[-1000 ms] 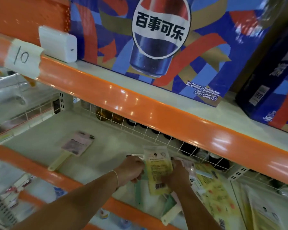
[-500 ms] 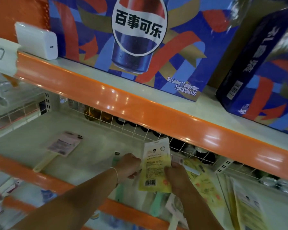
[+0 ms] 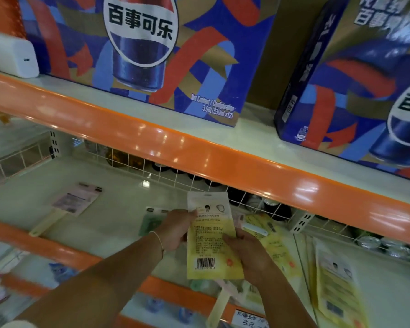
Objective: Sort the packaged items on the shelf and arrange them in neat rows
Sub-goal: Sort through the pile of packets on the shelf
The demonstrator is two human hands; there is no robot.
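Note:
Both hands hold a flat yellow-and-white packet (image 3: 211,237) upright above the white middle shelf (image 3: 118,209), its barcode side facing me. My left hand (image 3: 175,229) pinches its upper left edge. My right hand (image 3: 249,252) grips its right edge lower down. More yellow packets (image 3: 277,247) lie on the shelf just behind my right hand, and another yellow packet (image 3: 336,287) lies further right. A green packet (image 3: 152,222) lies partly hidden behind my left hand. A pink packet with a pale handle (image 3: 74,202) lies alone at the left.
An orange shelf edge (image 3: 199,155) overhangs the work area, carrying two large blue cola cartons (image 3: 142,50) and a white box (image 3: 10,55). A white wire fence (image 3: 166,174) runs along the shelf's back. A pale handle (image 3: 219,308) sticks out over the front orange rail.
The yellow packet has been lifted off the pile and raised upright in both hands. The camera has swung to the right.

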